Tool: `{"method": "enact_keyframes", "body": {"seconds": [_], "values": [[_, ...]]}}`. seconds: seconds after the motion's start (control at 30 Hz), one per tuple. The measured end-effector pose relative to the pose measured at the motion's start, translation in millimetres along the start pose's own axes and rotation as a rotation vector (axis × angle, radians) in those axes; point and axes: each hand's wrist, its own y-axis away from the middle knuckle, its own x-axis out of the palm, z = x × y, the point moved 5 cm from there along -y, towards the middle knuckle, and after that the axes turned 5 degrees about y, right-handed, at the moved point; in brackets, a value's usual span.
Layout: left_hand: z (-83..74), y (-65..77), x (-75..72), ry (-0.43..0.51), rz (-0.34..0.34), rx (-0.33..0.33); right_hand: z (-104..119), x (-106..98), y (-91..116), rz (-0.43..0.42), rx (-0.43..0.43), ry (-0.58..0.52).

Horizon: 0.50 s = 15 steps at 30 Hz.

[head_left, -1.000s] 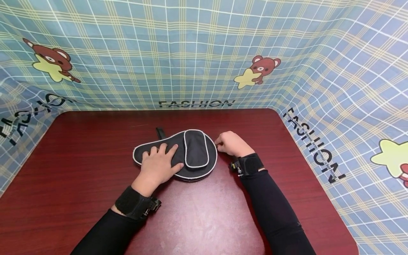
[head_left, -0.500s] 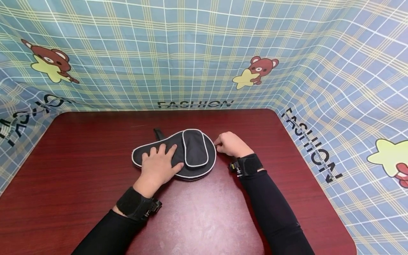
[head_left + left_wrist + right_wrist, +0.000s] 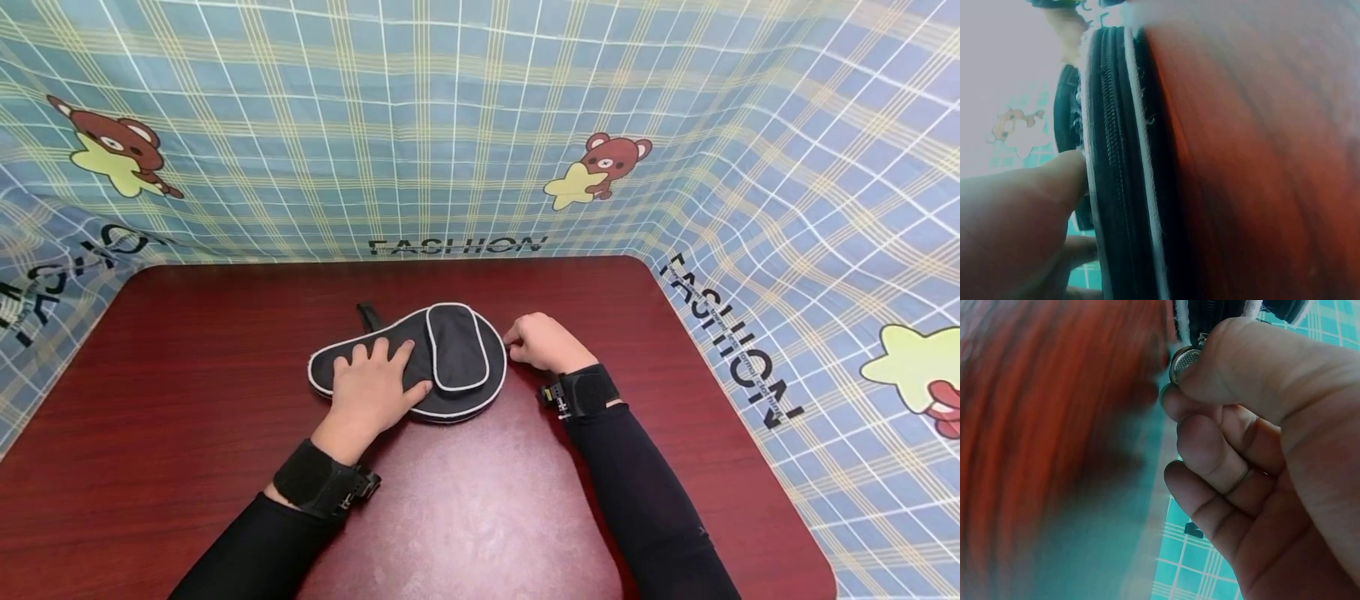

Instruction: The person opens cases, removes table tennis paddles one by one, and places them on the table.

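Note:
A black paddle-shaped case (image 3: 408, 329) with white piping lies flat, its narrow end to the left and a raised pocket (image 3: 459, 350) on its round end. My left hand (image 3: 367, 392) rests on the narrower part, fingers spread and thumb near the pocket. At the case's right edge, my right hand (image 3: 551, 343) pinches a metal zipper pull (image 3: 1184, 362) between thumb and index finger, the other fingers curled loosely below. The zipper (image 3: 1112, 119) runs along the side wall between two white cords and looks closed along the stretch seen in the left wrist view.
The case lies on a dark red wooden table (image 3: 187, 350). A blue plaid cloth (image 3: 420, 125) with bears and lettering hangs behind and along both sides. A short black strap (image 3: 367, 317) sticks out from the case's far edge.
The whole scene shifts slightly left in the head view. Both hands keep their places on the case, with the right hand still at its right edge.

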Motion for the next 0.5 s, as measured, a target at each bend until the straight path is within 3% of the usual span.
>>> {"method": "enact_keyframes", "body": {"seconds": [0.3,0.5], "values": [[22.1,-5.8,-2.0,0.098,-0.007,0.161,3,1,0,0.002,-0.021,-0.029],[32.6,-14.0,-2.3,0.188,0.018,0.217,0,0,2,0.008,0.022,-0.038]]}}
